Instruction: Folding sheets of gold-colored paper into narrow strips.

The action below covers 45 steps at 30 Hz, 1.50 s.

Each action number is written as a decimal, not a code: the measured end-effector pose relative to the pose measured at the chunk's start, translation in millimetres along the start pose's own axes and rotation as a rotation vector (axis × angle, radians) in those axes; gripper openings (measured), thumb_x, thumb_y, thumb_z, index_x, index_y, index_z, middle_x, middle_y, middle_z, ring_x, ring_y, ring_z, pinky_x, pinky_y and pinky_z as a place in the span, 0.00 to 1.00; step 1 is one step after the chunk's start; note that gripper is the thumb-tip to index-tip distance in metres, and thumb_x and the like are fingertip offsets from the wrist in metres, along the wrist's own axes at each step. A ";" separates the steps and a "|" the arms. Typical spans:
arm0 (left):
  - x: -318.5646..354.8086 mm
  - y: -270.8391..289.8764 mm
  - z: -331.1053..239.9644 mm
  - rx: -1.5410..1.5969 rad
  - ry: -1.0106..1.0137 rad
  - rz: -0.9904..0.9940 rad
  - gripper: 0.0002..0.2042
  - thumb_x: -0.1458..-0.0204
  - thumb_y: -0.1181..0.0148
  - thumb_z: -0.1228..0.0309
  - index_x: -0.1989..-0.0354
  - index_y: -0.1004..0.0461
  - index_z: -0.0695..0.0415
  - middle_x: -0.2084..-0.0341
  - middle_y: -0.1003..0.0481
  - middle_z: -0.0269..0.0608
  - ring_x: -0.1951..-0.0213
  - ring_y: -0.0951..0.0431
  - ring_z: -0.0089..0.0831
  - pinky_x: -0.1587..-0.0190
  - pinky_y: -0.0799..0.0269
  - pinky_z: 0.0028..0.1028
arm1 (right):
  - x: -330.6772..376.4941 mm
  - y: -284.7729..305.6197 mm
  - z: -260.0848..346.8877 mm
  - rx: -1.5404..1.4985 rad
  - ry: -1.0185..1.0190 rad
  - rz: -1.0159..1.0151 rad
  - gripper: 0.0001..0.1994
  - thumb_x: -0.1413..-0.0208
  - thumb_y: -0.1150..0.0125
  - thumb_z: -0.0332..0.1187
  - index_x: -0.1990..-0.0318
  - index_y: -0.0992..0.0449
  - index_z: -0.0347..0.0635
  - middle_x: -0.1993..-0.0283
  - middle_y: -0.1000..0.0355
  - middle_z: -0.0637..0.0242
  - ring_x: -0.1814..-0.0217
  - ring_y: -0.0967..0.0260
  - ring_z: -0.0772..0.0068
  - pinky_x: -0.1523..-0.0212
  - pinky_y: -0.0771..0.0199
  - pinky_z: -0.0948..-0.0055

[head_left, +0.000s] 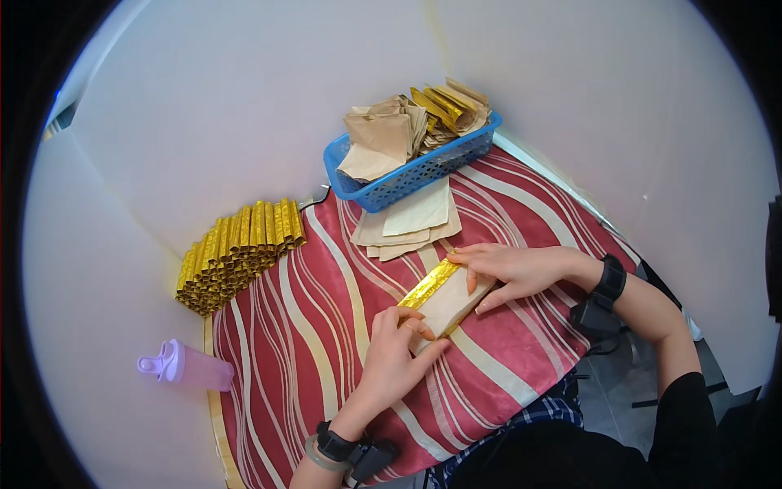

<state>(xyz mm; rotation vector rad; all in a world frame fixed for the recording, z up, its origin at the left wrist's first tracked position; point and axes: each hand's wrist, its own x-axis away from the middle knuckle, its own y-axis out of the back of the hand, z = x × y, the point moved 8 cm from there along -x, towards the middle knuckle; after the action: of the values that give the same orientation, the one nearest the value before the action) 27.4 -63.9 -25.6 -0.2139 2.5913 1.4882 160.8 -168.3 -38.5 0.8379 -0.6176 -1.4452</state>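
A tan paper sheet with a shiny gold foil band [444, 306] lies on the striped cloth, slanting between my two hands. My left hand [395, 354] grips its lower left end, the fingers bent over the paper and the thumb along the near side. At the upper right end, my right hand [521, 273] holds it with fingertips on the gold edge and thumb by the near edge. Gold also shows along the near edge. Just beyond my hands is a small stack of flat tan sheets [415, 224], partly beneath a blue basket [415, 175].
Inside the basket are tan papers [379, 138] and gold-banded papers [448, 106]. Many rolled gold paper tubes [240, 253] are piled at the left. A purple bottle [191, 367] lies at the left edge. A red striped cloth [301, 391] covers the table, with pale walls behind.
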 end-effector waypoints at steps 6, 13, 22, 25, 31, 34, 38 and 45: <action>-0.6 1.6 10.9 0.083 0.018 -0.101 0.10 0.54 0.33 0.72 0.65 0.27 0.60 0.58 0.30 0.43 0.53 0.32 0.39 0.48 0.36 0.33 | -2.1 8.4 -2.4 -0.018 0.023 -0.131 0.15 0.41 0.41 0.42 0.63 0.29 0.37 0.37 0.40 0.39 0.34 0.45 0.45 0.36 0.44 0.58; -1.1 2.2 7.3 0.108 0.059 -0.140 0.19 0.55 0.33 0.75 0.54 0.32 0.59 0.56 0.34 0.46 0.52 0.31 0.41 0.47 0.36 0.34 | -1.2 11.4 -6.2 0.034 -0.032 -0.203 0.15 0.48 0.35 0.39 0.61 0.30 0.38 0.39 0.37 0.46 0.36 0.42 0.48 0.38 0.40 0.59; 1.0 -6.2 3.1 -0.074 0.002 -0.128 0.27 0.50 0.38 0.74 0.42 0.39 0.67 0.45 0.41 0.56 0.45 0.37 0.53 0.44 0.36 0.39 | -6.0 8.3 4.8 0.165 -0.148 -0.147 0.18 0.49 0.36 0.36 0.54 0.32 0.36 0.38 0.38 0.49 0.35 0.43 0.50 0.36 0.44 0.57; 0.2 -13.1 2.7 -0.164 -0.036 -0.069 0.28 0.48 0.41 0.75 0.39 0.42 0.70 0.41 0.43 0.59 0.44 0.39 0.55 0.41 0.39 0.40 | -8.6 -0.1 23.3 0.475 -0.086 -0.225 0.24 0.44 0.41 0.39 0.46 0.35 0.32 0.39 0.37 0.48 0.33 0.44 0.49 0.33 0.48 0.57; -2.1 -24.4 5.8 -0.161 -0.037 0.061 0.30 0.43 0.49 0.73 0.33 0.50 0.67 0.34 0.50 0.60 0.34 0.48 0.54 0.34 0.51 0.41 | -30.9 -45.3 25.5 0.462 0.041 -0.166 0.34 0.36 0.55 0.48 0.34 0.48 0.26 0.30 0.50 0.42 0.26 0.56 0.50 0.28 0.58 0.58; 4.5 -23.6 8.5 -0.170 -0.032 0.068 0.29 0.41 0.52 0.71 0.33 0.51 0.68 0.33 0.53 0.62 0.31 0.52 0.54 0.33 0.53 0.42 | -24.8 -29.3 20.6 0.383 -0.058 -0.046 0.33 0.35 0.60 0.48 0.33 0.50 0.27 0.29 0.54 0.42 0.25 0.57 0.53 0.28 0.58 0.58; 3.7 -25.0 8.8 -0.179 -0.039 0.069 0.28 0.40 0.54 0.71 0.33 0.52 0.69 0.33 0.53 0.63 0.31 0.52 0.54 0.32 0.54 0.43 | -5.5 -12.9 -2.3 0.459 -0.168 -0.098 0.34 0.35 0.62 0.51 0.33 0.50 0.28 0.29 0.52 0.44 0.24 0.59 0.54 0.27 0.64 0.57; 3.0 -30.8 12.6 -0.191 -0.006 0.117 0.28 0.39 0.55 0.70 0.33 0.54 0.68 0.33 0.54 0.63 0.31 0.54 0.54 0.32 0.55 0.44 | -26.2 -25.4 28.7 0.785 -0.212 -0.106 0.36 0.35 0.63 0.53 0.33 0.49 0.27 0.29 0.52 0.44 0.24 0.59 0.54 0.27 0.64 0.56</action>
<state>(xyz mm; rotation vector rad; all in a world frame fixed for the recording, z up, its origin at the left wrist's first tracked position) 31.2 -68.6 -58.5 -0.0797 2.4957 1.7743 121.1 -144.2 -38.8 1.3411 -1.3650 -1.3956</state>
